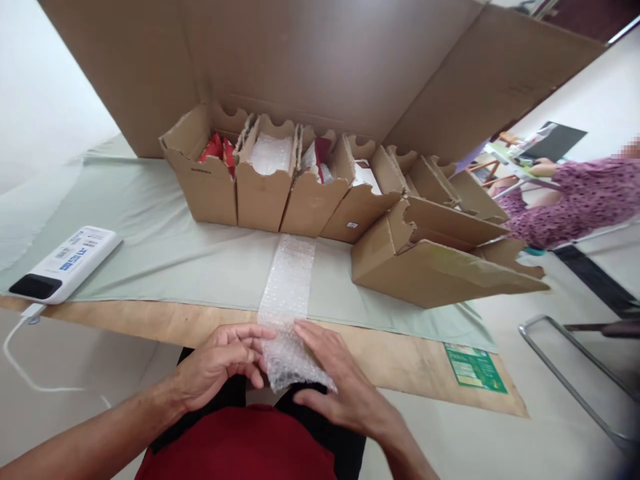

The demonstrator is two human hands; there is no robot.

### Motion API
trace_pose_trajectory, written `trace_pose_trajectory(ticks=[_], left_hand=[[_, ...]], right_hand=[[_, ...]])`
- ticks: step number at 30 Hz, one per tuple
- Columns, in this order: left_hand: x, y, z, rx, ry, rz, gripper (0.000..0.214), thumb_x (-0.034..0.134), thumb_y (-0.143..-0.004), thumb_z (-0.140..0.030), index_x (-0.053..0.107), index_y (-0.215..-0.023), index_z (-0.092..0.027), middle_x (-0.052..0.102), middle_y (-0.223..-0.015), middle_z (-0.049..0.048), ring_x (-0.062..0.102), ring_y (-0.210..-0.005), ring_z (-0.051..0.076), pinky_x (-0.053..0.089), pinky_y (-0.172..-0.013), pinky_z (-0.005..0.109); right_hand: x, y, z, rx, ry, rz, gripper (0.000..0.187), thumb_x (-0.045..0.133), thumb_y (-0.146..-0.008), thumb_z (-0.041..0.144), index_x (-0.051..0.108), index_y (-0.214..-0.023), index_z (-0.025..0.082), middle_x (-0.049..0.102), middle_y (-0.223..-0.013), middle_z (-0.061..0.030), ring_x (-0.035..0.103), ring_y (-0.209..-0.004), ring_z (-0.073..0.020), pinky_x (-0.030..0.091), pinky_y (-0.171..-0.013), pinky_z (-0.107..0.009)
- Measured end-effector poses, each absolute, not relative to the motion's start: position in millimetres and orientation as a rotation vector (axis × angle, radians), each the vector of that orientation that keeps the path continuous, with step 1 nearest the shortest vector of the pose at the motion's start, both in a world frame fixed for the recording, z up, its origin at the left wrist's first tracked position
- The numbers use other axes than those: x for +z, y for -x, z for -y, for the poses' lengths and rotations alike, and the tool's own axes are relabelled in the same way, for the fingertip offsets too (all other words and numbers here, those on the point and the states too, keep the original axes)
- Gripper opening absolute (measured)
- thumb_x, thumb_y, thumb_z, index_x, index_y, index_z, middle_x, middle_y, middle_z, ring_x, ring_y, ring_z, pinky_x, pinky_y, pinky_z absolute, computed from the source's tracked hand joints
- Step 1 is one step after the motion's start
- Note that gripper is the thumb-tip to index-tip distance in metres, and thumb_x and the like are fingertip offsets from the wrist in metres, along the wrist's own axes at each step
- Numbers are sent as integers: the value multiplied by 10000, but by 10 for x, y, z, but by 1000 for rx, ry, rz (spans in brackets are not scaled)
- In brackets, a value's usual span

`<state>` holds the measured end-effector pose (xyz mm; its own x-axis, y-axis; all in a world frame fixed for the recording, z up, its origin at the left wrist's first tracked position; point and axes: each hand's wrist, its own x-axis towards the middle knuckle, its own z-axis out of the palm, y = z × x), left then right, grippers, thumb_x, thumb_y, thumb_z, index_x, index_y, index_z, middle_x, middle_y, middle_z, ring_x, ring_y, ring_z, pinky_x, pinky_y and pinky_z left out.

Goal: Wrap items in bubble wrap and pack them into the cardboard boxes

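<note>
A strip of clear bubble wrap [287, 280] lies lengthwise over the table's front edge, its near end lifted and bunched above my lap. My left hand [220, 363] holds the left edge of that near end with loosely curled fingers. On the other side, my right hand [340, 377] has its fingers along the wrap's right edge and its thumb lower down, with the wrap's corner between them. The far end of the strip reaches the base of the cardboard bins [260, 203]. Whether anything lies inside the bunched end, I cannot tell.
Several cardboard bins hold red packets [217, 148], folded bubble wrap [271, 155] and white items. One bin [440, 267] juts forward at right. A power bank [65, 263] with a white cable lies left, a green leaflet [475, 368] right. A person in purple sleeves [575, 200] sits beyond.
</note>
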<state>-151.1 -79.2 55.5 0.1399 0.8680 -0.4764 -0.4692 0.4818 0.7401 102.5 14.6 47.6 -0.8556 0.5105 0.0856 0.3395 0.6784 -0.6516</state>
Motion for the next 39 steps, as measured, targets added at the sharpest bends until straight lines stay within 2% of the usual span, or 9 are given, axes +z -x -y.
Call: trace_pose_trajectory(ticks=[4,6,11,16,19,25,30,35,39], left_hand=[[572,1579,690,853,-790,-1269,519,699,-736,-362,635,-1211,-163,635,-727,-11,586,-618,148,466,-587,273],[558,1641,628,771,-1033,-1465,415,661,-792,-389,669,-1153,-184,588,-684,-37,525,-603,133,403,-573,257],[477,1701,408,715,-1371,-1724,349,496,-875,-461,639,-717,-185,533,-632,-26,453,-617,135,324,-589,268],[457,1663,256,617,-1462,-1888,298,467,-834,-388,619,-667,-194,574,-603,-12,482,-590,147,317,-594,279],[491,1644,238,523,-1502,-1945,257,469,-835,-319,624,-669,-198,601,-601,-9,509,-588,149,318,-605,280],[510,1584,194,313,-1582,-2038,236,492,-880,-244,662,-720,-204,702,-687,14,611,-659,179,347,-631,290],[451,1554,303,364,-1819,-2122,218,499,-893,-215,715,-912,-186,732,-828,78,673,-765,242,464,-698,339],[475,1564,544,746,-2405,-1677,490,572,-789,-134,623,-1275,-170,574,-1411,170,528,-1291,324,439,-1060,472],[404,1546,587,716,-2373,-1600,235,548,-868,-154,684,-1057,-184,720,-1093,112,629,-1048,275,478,-931,443]], right_hand=[[251,-692,-4,1138,979,2130,259,567,-946,274,689,-1167,218,754,-1078,-81,694,-980,-254,554,-893,-396],[217,-564,-73,1275,1099,1941,194,568,-946,302,707,-1045,209,756,-929,-46,695,-836,-223,562,-769,-340],[233,-459,-260,1342,1120,1815,425,634,-872,294,598,-1284,195,738,-1006,-40,686,-850,-196,549,-785,-322],[119,-478,-318,1204,1242,1733,677,636,-901,368,395,-1495,152,695,-895,-29,655,-734,-179,543,-680,-314],[90,-552,-301,985,1239,1796,621,624,-936,367,405,-1488,185,698,-982,-56,670,-791,-195,562,-726,-350],[262,-636,-148,233,958,2245,390,611,-958,283,568,-1341,221,645,-1288,-155,615,-1159,-310,498,-950,-493],[194,-561,-182,277,778,2562,279,591,-958,159,651,-1226,205,673,-1322,-125,595,-1250,-290,470,-993,-464],[247,-616,-308,394,703,2553,239,560,-988,130,684,-1172,218,726,-1238,-89,637,-1196,-253,446,-1024,-461],[386,-662,-379,677,682,2579,231,545,-1014,201,692,-1188,243,742,-1194,-67,662,-1140,-228,483,-996,-431]])
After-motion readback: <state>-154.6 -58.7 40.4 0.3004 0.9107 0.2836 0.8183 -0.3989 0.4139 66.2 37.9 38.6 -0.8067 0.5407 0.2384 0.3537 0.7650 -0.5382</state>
